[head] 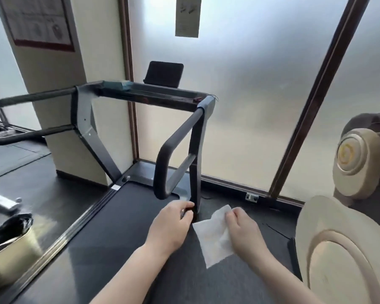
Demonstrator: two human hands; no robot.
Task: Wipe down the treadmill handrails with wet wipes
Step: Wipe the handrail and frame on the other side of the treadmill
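Fingers of the right hand [245, 229] pinch a white wet wipe [214, 235] over the treadmill belt's [119, 238] right edge; left hand [170, 224] curls around the right handrail's [176, 139] base. Wall posters are unreadable.

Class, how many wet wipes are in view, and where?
1. The wet wipe hangs from the right hand, beside the treadmill handrail. Others may be hidden.

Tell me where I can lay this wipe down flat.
Free: the treadmill belt, bare left of the left hand. Crowded: the right, where the right hand holds the wipe between the handrail post and beige discs.
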